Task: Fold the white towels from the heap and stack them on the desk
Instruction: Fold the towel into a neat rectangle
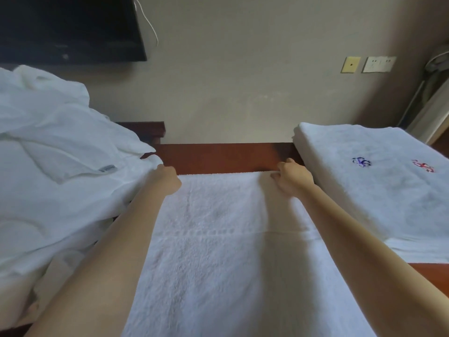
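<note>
Directly ahead in the head view, a reddish-brown wooden desk [223, 156] butts against a plain beige wall [243, 81]. A dark screen [68, 27] fills the upper left of the frame, and a thin white cable [148, 23] hangs down beside its right edge. At the upper right, a yellowish plate [350, 64] and a white socket plate [379, 64] sit side by side on the wall.

The heap [60, 154] of rumpled white towels covers the left of the frame. On the right lies a stack [376, 190] of folded white towels. Its top face carries a blue mark [361, 162] and a red mark [423, 166], both embroidered.

Between heap and stack, one white towel [218, 251] lies flat on the desk. Its long axis runs from the bottom of the frame up to the middle, pointing at the wall. Its far short edge lies parallel to the desk's back edge, with a strip of bare wood beyond it. A woven band [218, 232] crosses the towel about halfway along.

Both bare forearms reach along the towel's long sides. The left hand [167, 177] is curled closed on the far left corner, just beside the heap, with its fingertips hidden. The right hand [291, 177] pinches the far right corner with bent fingers, close to the stack.
</note>
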`<state>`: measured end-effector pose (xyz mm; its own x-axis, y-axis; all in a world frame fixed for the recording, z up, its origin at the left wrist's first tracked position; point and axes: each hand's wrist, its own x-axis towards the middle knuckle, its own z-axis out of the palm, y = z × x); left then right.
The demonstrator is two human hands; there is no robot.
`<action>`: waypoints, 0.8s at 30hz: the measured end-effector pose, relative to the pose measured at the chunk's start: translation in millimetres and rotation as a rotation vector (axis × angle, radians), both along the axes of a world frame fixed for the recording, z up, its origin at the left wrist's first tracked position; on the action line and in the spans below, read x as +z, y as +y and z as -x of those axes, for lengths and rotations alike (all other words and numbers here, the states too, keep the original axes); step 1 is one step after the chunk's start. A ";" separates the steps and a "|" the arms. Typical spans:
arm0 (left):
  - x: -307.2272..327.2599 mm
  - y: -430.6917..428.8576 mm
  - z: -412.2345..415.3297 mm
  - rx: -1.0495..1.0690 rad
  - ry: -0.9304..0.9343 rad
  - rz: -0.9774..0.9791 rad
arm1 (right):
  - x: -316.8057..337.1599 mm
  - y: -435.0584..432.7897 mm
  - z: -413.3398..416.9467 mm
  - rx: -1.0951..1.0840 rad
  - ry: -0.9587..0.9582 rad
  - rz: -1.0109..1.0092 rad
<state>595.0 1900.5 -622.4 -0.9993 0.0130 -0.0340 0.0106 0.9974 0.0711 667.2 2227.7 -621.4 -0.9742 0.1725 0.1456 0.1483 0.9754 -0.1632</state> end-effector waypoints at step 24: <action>89.8 -15.6 -136.5 -0.143 0.569 -0.384 | 84.1 -17.9 -127.9 -0.043 0.572 0.280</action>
<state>731.5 1884.9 -532.5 -0.8482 0.0520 0.5272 0.2797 0.8891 0.3624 795.1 2209.9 -537.3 -0.7473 0.3170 0.5840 0.0008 0.8793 -0.4762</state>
